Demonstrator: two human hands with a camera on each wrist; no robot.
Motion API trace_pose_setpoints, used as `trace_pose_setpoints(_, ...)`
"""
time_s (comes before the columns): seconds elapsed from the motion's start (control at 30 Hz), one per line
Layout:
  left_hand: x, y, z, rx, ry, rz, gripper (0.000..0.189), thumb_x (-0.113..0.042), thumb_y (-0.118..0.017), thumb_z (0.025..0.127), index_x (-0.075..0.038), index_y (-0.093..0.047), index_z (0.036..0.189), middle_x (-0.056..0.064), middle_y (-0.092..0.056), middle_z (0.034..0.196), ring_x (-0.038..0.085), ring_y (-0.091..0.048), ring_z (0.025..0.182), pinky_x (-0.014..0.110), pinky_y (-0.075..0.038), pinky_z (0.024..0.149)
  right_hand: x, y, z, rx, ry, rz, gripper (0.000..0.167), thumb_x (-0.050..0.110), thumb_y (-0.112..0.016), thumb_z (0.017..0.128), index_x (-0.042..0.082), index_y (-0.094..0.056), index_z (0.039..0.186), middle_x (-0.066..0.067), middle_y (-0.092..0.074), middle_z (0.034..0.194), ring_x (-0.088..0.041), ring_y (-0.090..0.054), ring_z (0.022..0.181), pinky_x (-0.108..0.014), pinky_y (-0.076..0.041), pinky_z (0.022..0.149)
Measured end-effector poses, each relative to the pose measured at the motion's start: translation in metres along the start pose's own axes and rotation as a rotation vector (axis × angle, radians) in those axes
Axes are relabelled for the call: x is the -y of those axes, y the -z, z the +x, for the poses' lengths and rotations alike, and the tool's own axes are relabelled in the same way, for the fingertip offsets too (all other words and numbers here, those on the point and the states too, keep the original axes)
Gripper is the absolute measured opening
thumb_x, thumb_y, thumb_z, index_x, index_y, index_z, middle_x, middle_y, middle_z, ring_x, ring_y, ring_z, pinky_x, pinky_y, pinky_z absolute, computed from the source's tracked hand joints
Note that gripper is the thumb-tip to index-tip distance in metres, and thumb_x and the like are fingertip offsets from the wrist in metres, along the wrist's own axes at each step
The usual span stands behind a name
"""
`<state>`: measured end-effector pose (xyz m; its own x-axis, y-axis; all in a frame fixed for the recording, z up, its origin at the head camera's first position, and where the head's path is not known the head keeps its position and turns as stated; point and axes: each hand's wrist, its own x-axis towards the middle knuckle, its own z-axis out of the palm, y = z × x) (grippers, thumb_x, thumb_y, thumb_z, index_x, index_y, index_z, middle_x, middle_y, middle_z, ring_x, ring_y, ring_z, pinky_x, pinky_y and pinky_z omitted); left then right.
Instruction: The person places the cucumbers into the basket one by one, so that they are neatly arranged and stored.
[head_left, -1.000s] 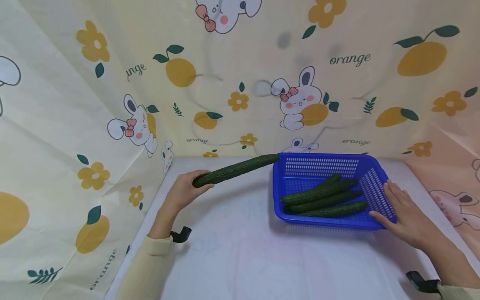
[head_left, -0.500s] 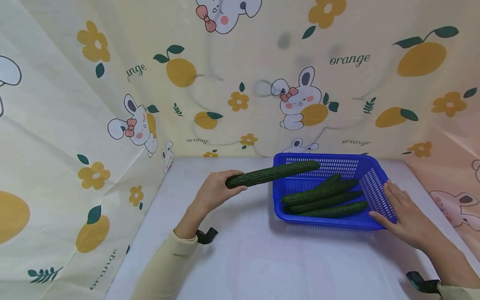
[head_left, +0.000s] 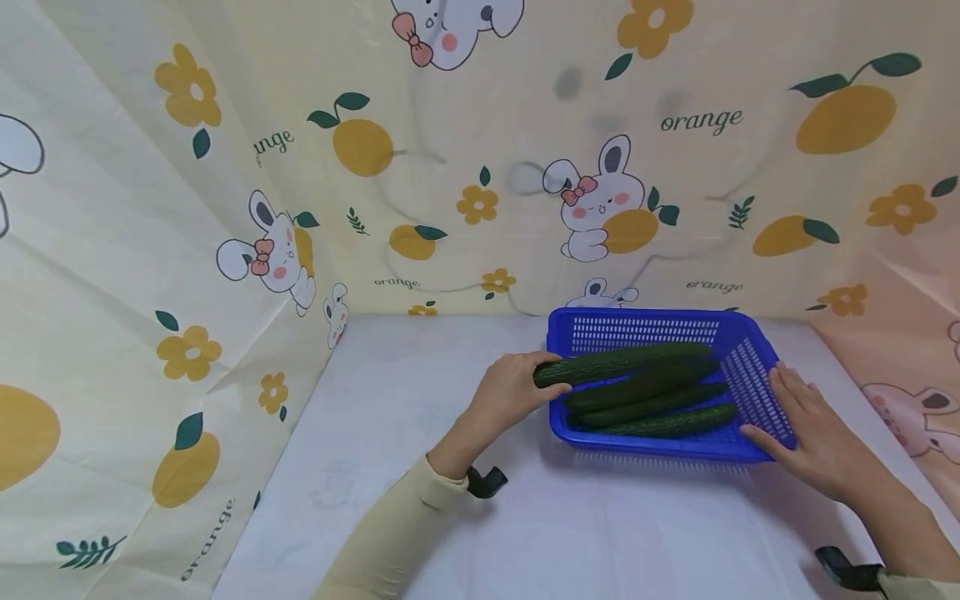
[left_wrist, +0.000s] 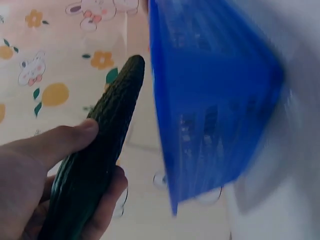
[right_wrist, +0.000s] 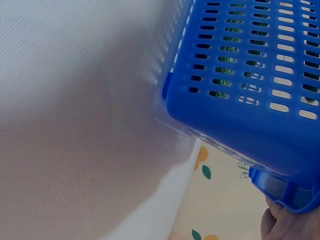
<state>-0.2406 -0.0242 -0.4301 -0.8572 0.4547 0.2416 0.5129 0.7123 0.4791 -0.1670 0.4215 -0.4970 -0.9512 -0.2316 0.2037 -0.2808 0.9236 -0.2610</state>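
My left hand point(head_left: 513, 387) grips a long dark green cucumber point(head_left: 600, 364) by its near-left end. The cucumber reaches over the left rim of the blue plastic basket point(head_left: 667, 454), above the back part of the inside. In the left wrist view the thumb and fingers wrap the cucumber point(left_wrist: 117, 107), with the basket wall point(left_wrist: 210, 100) beside it. Several other cucumbers point(head_left: 675, 421) lie side by side in the basket. My right hand point(head_left: 821, 437) rests straight-fingered against the basket's right end. The right wrist view shows only part of that hand point(right_wrist: 290, 222), at the rim.
A white-covered table point(head_left: 420, 417) bears the basket at its back right. Behind and at both sides hangs a printed curtain point(head_left: 450, 125) with rabbits and oranges. Dark wrist-worn devices point(head_left: 486, 482) stick out at both cuffs.
My left hand has carried the cucumber to the right and slightly down, from left of the basket to over it. The right hand and basket have stayed in place.
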Motion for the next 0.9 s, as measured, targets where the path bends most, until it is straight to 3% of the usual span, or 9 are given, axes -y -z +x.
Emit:
trace_pose_setpoints(0.23, -0.028, -0.034, 0.008, 0.008, 0.020, 0.013, 0.045, -0.044, -0.082, 0.096, -0.018, -0.077, 0.131, -0.001, -0.080, 0.121, 0.014, -0.077, 0.101, 0.026, -0.062, 0.084, 0.002, -0.001, 0.000, -0.003, 0.005, 0.002, 0.105, 0.045, -0.068, 0.102, -0.010, -0.007, 0.167, -0.036, -0.004, 0.173, -0.042, 0.009, 0.164, -0.033, 0.021, 0.126)
trace_pose_setpoints(0.5, -0.052, -0.063, 0.007, 0.015, 0.037, 0.010, 0.042, -0.044, -0.083, 0.095, -0.018, -0.079, 0.128, -0.007, -0.080, 0.114, 0.004, -0.073, 0.094, 0.017, -0.057, 0.075, 0.002, -0.002, 0.000, 0.002, -0.003, 0.002, 0.105, 0.047, -0.068, 0.102, -0.008, -0.006, 0.167, -0.034, -0.003, 0.174, -0.041, 0.010, 0.164, -0.034, 0.021, 0.126)
trace_pose_setpoints(0.7, -0.057, -0.078, 0.006, 0.016, 0.027, 0.058, 0.043, -0.045, -0.085, 0.093, -0.020, -0.080, 0.128, -0.009, -0.081, 0.111, 0.005, -0.074, 0.097, 0.017, -0.057, 0.076, 0.001, -0.002, 0.000, 0.007, -0.007, 0.001, 0.105, 0.047, -0.067, 0.102, -0.009, -0.006, 0.167, -0.034, -0.002, 0.174, -0.041, 0.010, 0.164, -0.035, 0.020, 0.126)
trace_pose_setpoints(0.8, -0.055, -0.082, 0.005, 0.023, 0.006, 0.058, 0.041, -0.046, -0.082, 0.095, -0.021, -0.080, 0.127, -0.008, -0.080, 0.113, 0.008, -0.073, 0.105, 0.018, -0.058, 0.085, 0.001, -0.001, 0.000, 0.010, -0.008, 0.000, 0.105, 0.047, -0.067, 0.102, -0.009, -0.006, 0.167, -0.035, -0.002, 0.173, -0.043, 0.010, 0.163, -0.036, 0.020, 0.126)
trace_pose_setpoints(0.9, -0.050, -0.083, 0.005, -0.005, -0.056, 0.013, 0.029, -0.041, -0.075, 0.102, -0.020, -0.081, 0.122, -0.008, -0.079, 0.117, 0.009, -0.070, 0.115, 0.019, -0.055, 0.099, 0.000, -0.001, -0.001, 0.009, -0.012, -0.001, 0.105, 0.046, -0.067, 0.102, -0.010, -0.006, 0.167, -0.035, -0.002, 0.173, -0.043, 0.009, 0.163, -0.036, 0.020, 0.126)
